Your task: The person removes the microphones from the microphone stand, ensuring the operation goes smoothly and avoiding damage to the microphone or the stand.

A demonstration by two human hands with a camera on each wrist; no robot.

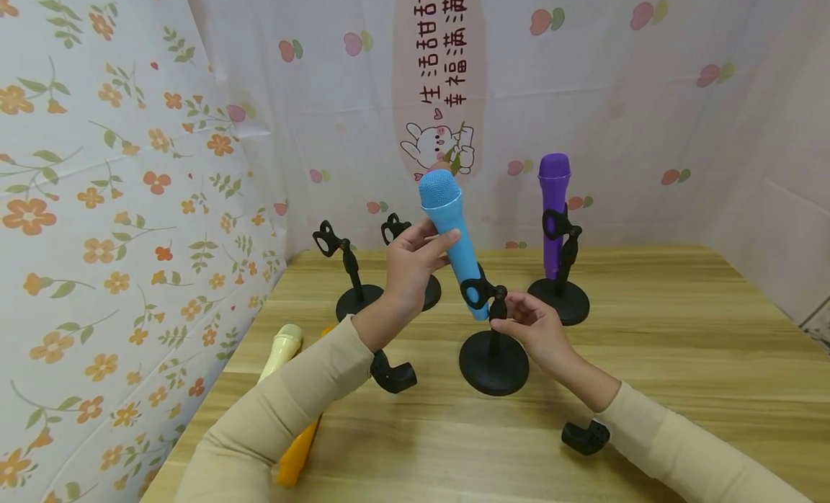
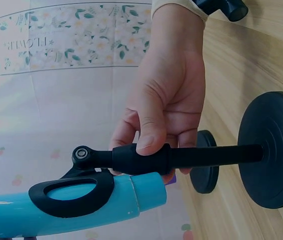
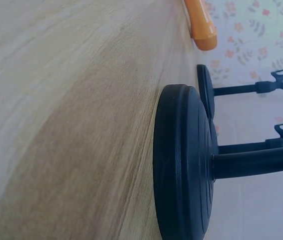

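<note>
Blue mic point(image 1: 454, 236) sits in the stand clip point(image 1: 478, 292); your left hand point(image 1: 411, 261) fingers clamp its body to guide it, right hand point(image 1: 534, 330) fingers pinch the stand post point(image 1: 496, 330), steadying it.

Blue microphone point(image 1: 450, 236) in black stand point(image 1: 493, 344), purple microphone point(image 1: 553, 215) in another black stand point(image 1: 560, 287); cream microphone point(image 1: 281, 350) and orange microphone point(image 1: 297, 456) on the light wood-grain bench point(image 1: 681, 359). Sleeves point(image 1: 285, 409) beige. Left backdrop point(image 1: 97, 236) white with orange flowers and green leaves, rear backdrop point(image 1: 616, 114) pale with pink-green fruit and a white rabbit.
</note>
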